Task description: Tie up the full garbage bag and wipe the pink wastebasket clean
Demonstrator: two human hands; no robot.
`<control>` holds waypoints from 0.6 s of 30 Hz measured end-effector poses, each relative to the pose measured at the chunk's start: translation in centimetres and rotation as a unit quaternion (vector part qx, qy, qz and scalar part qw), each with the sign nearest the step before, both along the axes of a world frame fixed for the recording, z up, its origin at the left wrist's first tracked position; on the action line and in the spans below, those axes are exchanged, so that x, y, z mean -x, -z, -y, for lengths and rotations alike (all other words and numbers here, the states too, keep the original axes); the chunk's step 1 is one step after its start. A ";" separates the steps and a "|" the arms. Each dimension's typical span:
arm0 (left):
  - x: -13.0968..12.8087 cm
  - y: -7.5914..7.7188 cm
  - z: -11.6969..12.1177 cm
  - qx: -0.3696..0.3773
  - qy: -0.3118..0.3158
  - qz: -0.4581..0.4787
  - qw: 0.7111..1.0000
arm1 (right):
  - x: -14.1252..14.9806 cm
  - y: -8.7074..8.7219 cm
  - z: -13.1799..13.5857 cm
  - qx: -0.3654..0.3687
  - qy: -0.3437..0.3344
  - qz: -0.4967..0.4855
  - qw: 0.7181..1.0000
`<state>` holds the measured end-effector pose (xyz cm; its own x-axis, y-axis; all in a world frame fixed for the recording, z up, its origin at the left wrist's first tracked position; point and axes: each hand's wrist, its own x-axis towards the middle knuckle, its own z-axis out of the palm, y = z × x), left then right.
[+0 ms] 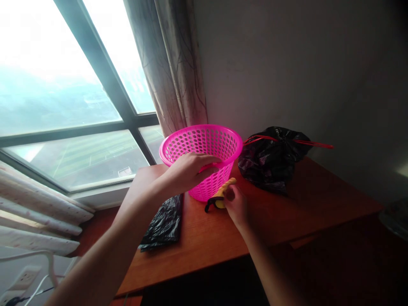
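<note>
A bright pink perforated plastic basket (199, 140) stands upright on the wooden table by the window. My left hand (194, 168) is closed over its near rim, with the thumb below the fingers. Just in front of the basket's lower right side, my right hand (235, 204) pinches a small yellow object with a twisted, rope-like part (227, 185) and a black strap-like end (210, 202). My fingers cover part of it, and its kind is unclear. The inside bottom of the basket is hidden.
A tied black plastic bag (267, 165) with red drawstrings sits right of the basket. Folded black plastic bags (165, 223) lie at the left of the table (204, 246). Behind are a curtain (178, 63) and a window (127, 114); a wall socket (27, 276) is lower left.
</note>
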<state>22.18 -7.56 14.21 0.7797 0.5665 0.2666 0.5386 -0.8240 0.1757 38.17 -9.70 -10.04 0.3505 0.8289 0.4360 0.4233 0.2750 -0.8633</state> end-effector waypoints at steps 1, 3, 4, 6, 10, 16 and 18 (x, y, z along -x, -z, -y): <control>0.1 0.1 -0.1 0.002 0.008 -0.001 1.000 | 0.0 -0.2 0.0 -0.012 -0.002 -0.007 1.000; 0.5 0.2 -0.4 0.008 0.029 -0.002 1.000 | -0.2 -1.3 -0.1 -0.047 -0.008 -0.021 0.999; 0.8 0.3 -0.6 0.010 0.039 -0.003 0.999 | -0.3 -2.1 -0.1 -0.068 -0.009 -0.024 0.997; 1.4 0.3 -0.9 0.010 0.051 -0.004 0.999 | -0.8 -4.4 -0.3 -0.114 0.001 -0.023 0.993; 2.4 -0.1 -1.3 0.021 0.057 -0.012 0.998 | -1.7 -9.4 -0.3 -0.189 0.044 0.000 0.981; 3.1 -1.2 -1.2 0.007 0.051 -0.053 0.997 | -1.5 -9.3 0.1 -0.202 0.043 0.060 0.977; 3.4 -1.5 -1.2 -0.003 0.036 -0.076 0.996 | -1.2 -6.9 0.0 -0.174 0.043 0.060 0.982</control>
<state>18.80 -6.37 15.68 0.8498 0.5066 0.1455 0.4982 -0.8621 0.0922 39.32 -9.71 -3.10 0.3419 0.5913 0.7304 0.5506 0.5038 -0.6656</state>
